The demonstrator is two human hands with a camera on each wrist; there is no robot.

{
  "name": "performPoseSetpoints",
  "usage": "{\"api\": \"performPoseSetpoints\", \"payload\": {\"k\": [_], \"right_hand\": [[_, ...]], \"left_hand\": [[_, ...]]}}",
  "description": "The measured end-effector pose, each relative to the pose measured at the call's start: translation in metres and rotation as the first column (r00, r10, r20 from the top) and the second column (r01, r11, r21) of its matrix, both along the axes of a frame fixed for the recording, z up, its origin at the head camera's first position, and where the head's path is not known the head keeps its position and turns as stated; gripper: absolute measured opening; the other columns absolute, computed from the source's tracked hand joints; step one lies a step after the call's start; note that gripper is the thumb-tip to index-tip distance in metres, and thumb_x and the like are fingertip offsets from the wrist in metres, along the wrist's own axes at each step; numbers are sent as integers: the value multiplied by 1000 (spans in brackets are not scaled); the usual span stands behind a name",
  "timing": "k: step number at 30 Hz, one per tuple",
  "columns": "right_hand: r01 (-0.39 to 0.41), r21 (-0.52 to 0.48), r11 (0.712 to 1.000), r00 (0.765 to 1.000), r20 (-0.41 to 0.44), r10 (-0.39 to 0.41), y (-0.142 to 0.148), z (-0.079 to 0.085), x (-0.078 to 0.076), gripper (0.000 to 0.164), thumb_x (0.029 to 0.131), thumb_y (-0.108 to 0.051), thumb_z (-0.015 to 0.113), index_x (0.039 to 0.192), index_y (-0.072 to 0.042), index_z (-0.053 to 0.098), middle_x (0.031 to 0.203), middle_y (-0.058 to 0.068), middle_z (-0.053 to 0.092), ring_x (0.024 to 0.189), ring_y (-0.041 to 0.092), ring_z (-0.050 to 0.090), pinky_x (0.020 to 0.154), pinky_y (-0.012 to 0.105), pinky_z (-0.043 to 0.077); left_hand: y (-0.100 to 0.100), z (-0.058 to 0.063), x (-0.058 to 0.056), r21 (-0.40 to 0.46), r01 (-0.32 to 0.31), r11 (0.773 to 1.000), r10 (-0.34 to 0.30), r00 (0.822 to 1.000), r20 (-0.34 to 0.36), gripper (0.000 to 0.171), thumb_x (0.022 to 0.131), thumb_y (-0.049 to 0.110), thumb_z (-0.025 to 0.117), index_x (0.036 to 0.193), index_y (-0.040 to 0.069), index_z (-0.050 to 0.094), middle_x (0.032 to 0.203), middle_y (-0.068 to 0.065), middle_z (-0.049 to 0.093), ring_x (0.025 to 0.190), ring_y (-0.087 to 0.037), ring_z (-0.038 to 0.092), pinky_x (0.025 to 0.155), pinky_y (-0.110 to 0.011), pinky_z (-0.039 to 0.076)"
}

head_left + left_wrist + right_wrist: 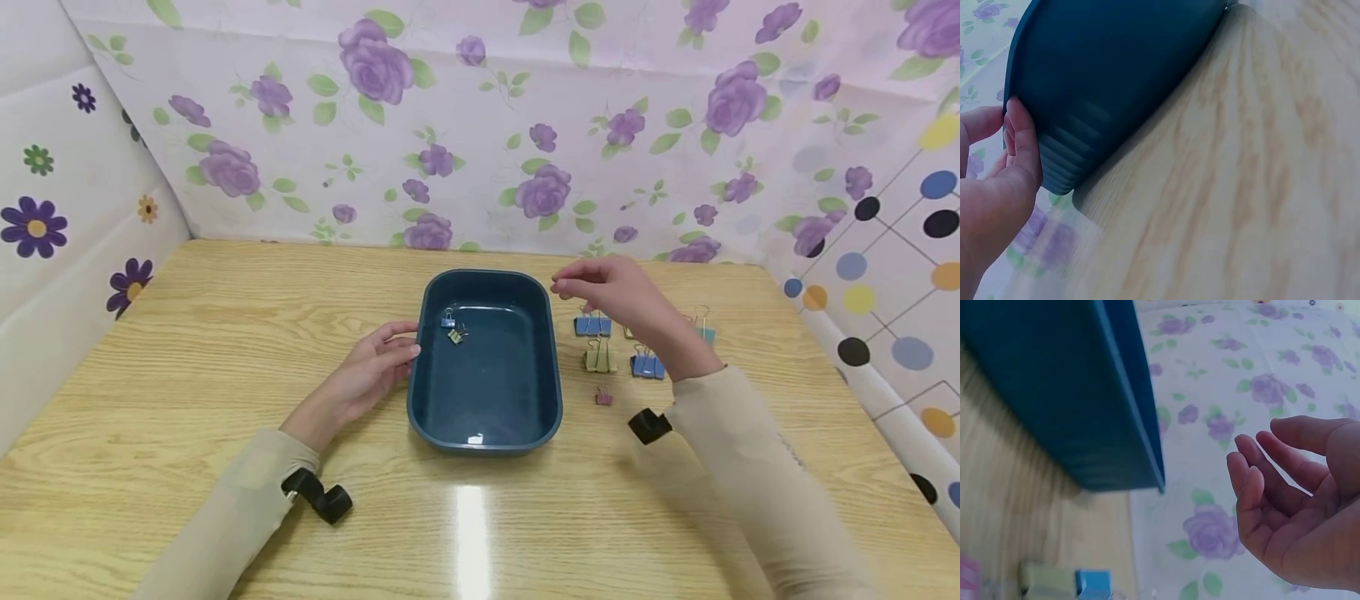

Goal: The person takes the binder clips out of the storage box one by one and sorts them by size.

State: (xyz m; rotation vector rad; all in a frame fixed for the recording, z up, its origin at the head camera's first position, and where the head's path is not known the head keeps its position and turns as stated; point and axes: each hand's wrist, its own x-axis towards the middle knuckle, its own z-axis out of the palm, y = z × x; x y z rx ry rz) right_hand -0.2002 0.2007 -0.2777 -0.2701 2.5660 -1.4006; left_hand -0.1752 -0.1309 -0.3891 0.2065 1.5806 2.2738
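A dark blue plastic tray [484, 446] stands on the table. My left hand [378, 367] pinches its left rim; in the left wrist view fingers [1024, 134] lie against the outer wall. Inside the tray are a small blue binder clip [447, 322] and a small gold binder clip [456, 336]. My right hand [618, 296] is raised past the tray's far right corner, above the binder clips on the table. The right wrist view shows its fingers [1254, 494] loosely curved, holding nothing. Below it lie a blue binder clip [592, 327] and a gold binder clip [600, 359].
Further clips lie right of the tray: another blue binder clip [647, 366], a small pink binder clip [603, 398] and a teal clip [706, 334], partly behind the right forearm. A flowered cloth [480, 167] hangs behind the wooden table [225, 350]; patterned cloths flank both sides.
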Motion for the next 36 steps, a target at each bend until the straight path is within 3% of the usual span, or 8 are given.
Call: {"api": "performPoseSetpoints", "payload": {"k": [15, 19, 28, 36], "right_hand": [[-13, 15, 1000, 995, -102, 14, -59, 41, -20, 29, 96, -29, 61, 118, -10, 66, 108, 6, 65, 98, 18, 60, 82, 36, 50], [-12, -17, 1000, 993, -121, 10, -77, 44, -25, 27, 96, -25, 61, 115, -7, 67, 107, 8, 66, 95, 19, 61, 80, 35, 50], [41, -109, 993, 999, 15, -39, -104, 15, -46, 24, 95, -21, 63, 111, -4, 68, 107, 11, 66, 100, 25, 62, 90, 41, 50], [143, -167, 975, 980, 159, -116, -112, -18, -52, 24, 95, -18, 64, 113, -2, 67, 111, 13, 66, 104, 25, 63, 88, 35, 51]], "left_hand": [[3, 1, 1, 10, -7, 1000, 7, 1000, -4, 31, 95, -11, 46, 124, -1, 42, 93, -4, 63, 81, -10, 60, 74, -22, 49], [4, 1, 1, 12, -8, 1000, 8, 1000, -2, 31, 94, -11, 46, 123, 0, 42, 93, -4, 62, 79, -10, 59, 73, -21, 49], [5, 2, 2, 13, -19, 1000, 19, 1000, -3, 30, 94, -10, 46, 122, 0, 43, 93, -4, 63, 82, -11, 60, 74, -22, 50], [5, 4, 3, -5, -23, 1000, 23, 1000, -5, 30, 95, -10, 47, 123, 0, 42, 94, -4, 62, 82, -11, 60, 74, -22, 49]]}}
